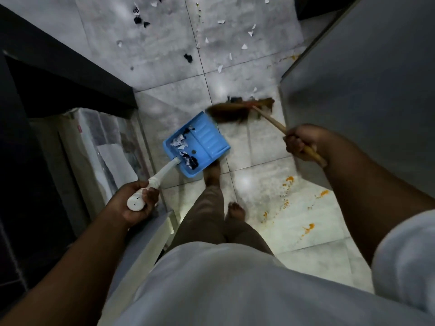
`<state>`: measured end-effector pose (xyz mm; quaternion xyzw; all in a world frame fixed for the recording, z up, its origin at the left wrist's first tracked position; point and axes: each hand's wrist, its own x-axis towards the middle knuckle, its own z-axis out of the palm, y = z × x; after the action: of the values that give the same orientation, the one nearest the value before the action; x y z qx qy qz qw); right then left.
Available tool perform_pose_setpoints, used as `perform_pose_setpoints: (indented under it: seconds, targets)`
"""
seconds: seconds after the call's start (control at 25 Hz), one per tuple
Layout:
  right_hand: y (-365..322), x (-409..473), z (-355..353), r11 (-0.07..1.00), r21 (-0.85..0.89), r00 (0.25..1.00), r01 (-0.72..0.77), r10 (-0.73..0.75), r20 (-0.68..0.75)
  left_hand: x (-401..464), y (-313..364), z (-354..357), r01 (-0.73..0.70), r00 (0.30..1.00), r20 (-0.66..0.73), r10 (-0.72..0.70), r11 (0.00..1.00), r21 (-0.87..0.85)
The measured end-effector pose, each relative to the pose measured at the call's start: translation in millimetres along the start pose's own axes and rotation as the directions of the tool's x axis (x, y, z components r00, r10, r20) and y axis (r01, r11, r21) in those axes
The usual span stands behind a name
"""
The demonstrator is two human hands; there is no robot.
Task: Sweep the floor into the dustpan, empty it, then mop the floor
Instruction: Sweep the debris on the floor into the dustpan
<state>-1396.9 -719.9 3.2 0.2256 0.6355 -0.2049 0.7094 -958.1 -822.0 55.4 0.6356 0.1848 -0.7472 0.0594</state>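
Note:
My left hand [138, 200] grips the white handle of a blue dustpan [207, 140], which is tilted over the grey tiled floor [164, 43] and holds white and black paper scraps. My right hand [300, 143] grips the wooden handle of a brown broom [237, 110]. The broom's blurred bristles lie just beyond the dustpan's open front edge. White paper scraps [244, 46] and black scraps [188, 58] are scattered on the tiles farther ahead. Orange crumbs [308, 228] lie on the floor to my right.
A dark cabinet [58, 74] and a counter with clear plastic [101, 142] stand on the left. A tall grey panel [364, 90] closes the right side. My bare feet [235, 211] stand on the tiles behind the dustpan.

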Motion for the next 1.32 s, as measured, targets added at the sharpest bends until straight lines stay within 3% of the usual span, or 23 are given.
perform_pose_setpoints:
  seconds: [0.16,0.32,0.68,1.0,1.32]
  targets:
    - [-36,-14,40,0.994,-0.025,0.995,0.104,-0.104,0.008,-9,25,10,0.006,0.999,0.034,-0.006,1.000,-0.009]
    - [-18,-56,52,0.990,-0.032,0.991,0.135,-0.135,0.013,-22,43,24,-0.002,0.998,0.064,0.000,1.000,0.020]
    - [31,-82,11,0.994,0.108,1.000,0.019,-0.016,-0.024,-30,63,61,-0.022,0.998,0.067,0.018,0.998,0.061]
    - [-88,-27,8,0.996,0.046,0.997,-0.079,0.078,0.014,-15,64,108,-0.016,1.000,-0.002,0.016,0.998,-0.054]
    - [-209,-29,14,0.999,-0.008,0.997,-0.048,0.048,0.052,-21,82,178,-0.043,0.999,0.012,0.044,0.995,-0.090]
